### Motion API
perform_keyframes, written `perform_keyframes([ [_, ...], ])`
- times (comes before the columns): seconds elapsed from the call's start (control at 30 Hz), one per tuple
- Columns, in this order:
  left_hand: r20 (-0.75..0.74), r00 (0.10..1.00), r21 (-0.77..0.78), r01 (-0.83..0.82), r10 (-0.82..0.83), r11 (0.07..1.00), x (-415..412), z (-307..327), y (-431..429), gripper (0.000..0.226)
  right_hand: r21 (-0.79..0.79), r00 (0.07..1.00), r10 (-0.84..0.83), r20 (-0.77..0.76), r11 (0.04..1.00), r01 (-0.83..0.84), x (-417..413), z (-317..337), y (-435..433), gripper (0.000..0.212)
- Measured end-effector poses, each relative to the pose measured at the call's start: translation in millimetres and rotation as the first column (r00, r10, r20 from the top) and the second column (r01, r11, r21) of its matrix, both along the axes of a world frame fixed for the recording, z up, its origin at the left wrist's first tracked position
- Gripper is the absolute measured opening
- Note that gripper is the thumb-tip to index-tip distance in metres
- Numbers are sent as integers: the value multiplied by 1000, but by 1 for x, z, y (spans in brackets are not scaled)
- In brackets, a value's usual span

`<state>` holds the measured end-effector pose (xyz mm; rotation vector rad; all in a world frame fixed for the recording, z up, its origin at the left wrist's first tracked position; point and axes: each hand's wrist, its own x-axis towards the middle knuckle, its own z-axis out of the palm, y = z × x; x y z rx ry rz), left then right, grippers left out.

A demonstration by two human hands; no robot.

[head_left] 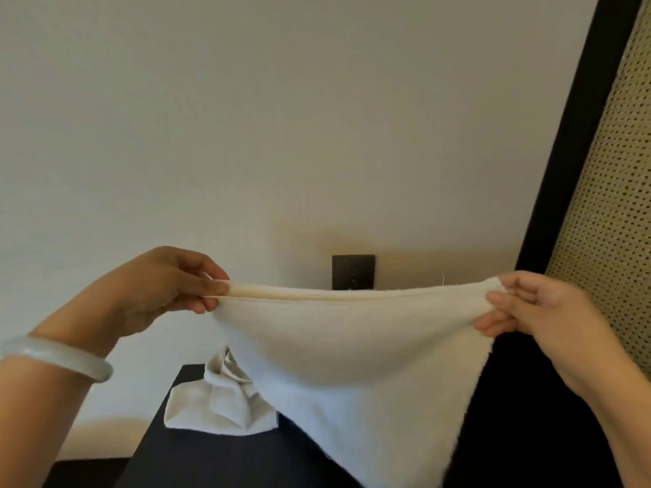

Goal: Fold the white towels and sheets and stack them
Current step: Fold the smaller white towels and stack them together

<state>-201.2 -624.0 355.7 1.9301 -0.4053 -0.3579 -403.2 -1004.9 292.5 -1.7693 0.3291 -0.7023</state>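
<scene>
Towel, white and nubby, hangs in the air before the wall, its doubled top edge stretched between 2 hands. Left hand pinches the left corner and right hand pinches the right. Below, a crumpled cloth lies on a black table. A smooth pale bangle circles the left wrist.

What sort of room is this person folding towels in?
Likely a hotel bedroom: a cane panel like a headboard, a dark bedside table bearing a crumpled white towel, and a dark wall socket.
</scene>
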Motion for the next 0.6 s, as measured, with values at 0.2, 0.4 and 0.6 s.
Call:
perform_keyframes([
  [0.2,13,998,-38,68,-67,997,-12,31,24,24,-65,992,102,75,993,-97,-28,29,-3,40],
  [0.4,-146,982,154,138,-116,978,-2,11,3,10,-39,998,29,-62,999,-32,-3,7,-11,14],
  [0.6,103,991,253,58,-86,966,4,10,-23,10,-100,994,-39,-107,995,28,10,9,-14,16],
])
